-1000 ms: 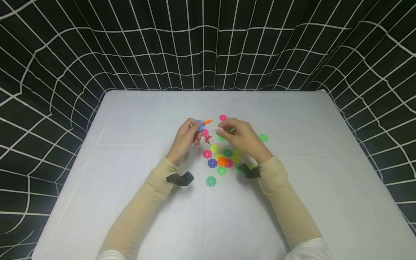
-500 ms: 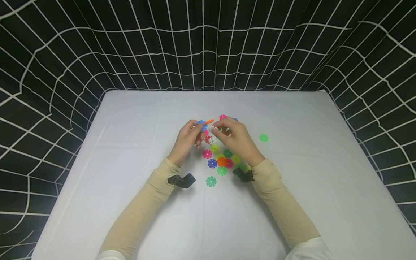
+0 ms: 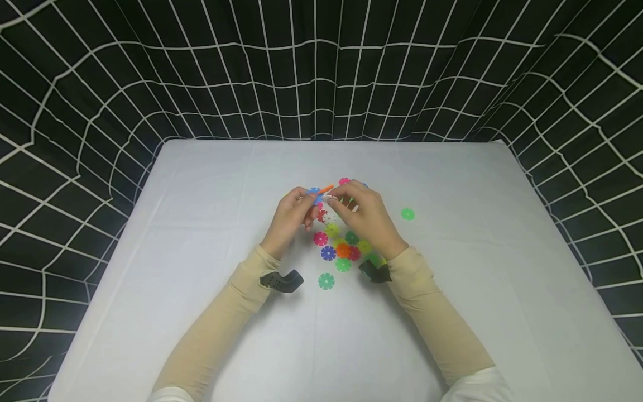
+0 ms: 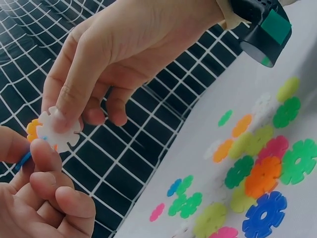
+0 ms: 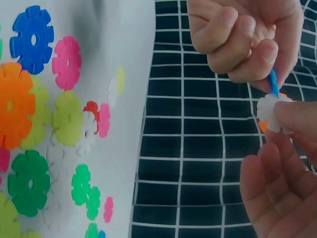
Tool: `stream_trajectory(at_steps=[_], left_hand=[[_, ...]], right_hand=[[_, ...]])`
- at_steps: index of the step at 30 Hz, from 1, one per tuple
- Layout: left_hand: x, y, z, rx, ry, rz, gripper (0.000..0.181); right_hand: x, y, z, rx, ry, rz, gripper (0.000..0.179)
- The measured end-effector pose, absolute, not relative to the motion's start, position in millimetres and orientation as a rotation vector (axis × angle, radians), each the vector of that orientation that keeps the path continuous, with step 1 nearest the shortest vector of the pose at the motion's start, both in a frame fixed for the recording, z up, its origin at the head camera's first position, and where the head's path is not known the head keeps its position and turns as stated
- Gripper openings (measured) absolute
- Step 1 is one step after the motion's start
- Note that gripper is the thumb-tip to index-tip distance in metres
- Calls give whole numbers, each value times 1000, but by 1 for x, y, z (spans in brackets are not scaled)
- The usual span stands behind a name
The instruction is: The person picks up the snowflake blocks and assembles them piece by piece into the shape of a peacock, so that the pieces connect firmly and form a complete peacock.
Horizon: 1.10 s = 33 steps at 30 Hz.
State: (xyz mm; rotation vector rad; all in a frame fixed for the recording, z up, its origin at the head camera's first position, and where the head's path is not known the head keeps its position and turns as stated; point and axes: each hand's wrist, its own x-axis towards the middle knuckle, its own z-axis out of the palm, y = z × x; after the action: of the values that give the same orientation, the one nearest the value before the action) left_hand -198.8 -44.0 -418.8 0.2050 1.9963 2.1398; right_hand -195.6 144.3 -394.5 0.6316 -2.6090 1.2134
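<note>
My left hand (image 3: 288,220) pinches a blue notched, flower-shaped plastic disc (image 3: 313,191) between thumb and fingers. An orange disc (image 3: 326,189) juts from the blue one, slotted at an angle. From the other side, my right hand (image 3: 370,218) pinches a white notched disc (image 4: 58,130) by thumb and forefinger. In the right wrist view the white disc (image 5: 267,112) meets the edge of the blue disc (image 5: 274,82), with orange showing behind. Both hands are raised above the table, fingertips close together. Fingertips cover part of each held disc.
Below the hands, several loose notched discs lie on the white table (image 3: 201,234), among them an orange disc (image 3: 343,250), a dark blue disc (image 3: 329,253) and a teal disc (image 3: 326,281). A green disc (image 3: 408,214) lies apart at right. A dark gridded curtain (image 3: 321,67) surrounds the table.
My right hand has moved left, bringing the white disc up to the blue and orange discs. My left hand has shifted slightly right. The loose discs have stayed put.
</note>
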Motion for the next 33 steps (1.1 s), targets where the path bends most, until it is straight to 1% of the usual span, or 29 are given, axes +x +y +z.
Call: stream_trajectory(at_steps=[8,17,21,23,25,29,33], left_hand=[[-198,-43,-420,217,2001,2155,18],[-199,-43,-420,242,1983,2121,23],[-201,-45,-417,242,1987,2101,18],[-202,-46,-417,231,1983,2105,15],[-202,-47,-417,222,1976,2118,14],[-201,-48,-416,206,1960,2141,13],[-201,-48,-416,206,1950,2144,12]], right_hand=[[-194,144,-397,701,-2509,1184,9],[-195,144,-399,723,-2496,1149,9],[-196,147,-395,696,-2661,1133,21],[-199,151,-394,637,-2822,1105,29],[-203,156,-396,551,-2986,1051,33],[-213,166,-409,385,-3188,970,33],[-219,172,-427,394,-3333,779,44]])
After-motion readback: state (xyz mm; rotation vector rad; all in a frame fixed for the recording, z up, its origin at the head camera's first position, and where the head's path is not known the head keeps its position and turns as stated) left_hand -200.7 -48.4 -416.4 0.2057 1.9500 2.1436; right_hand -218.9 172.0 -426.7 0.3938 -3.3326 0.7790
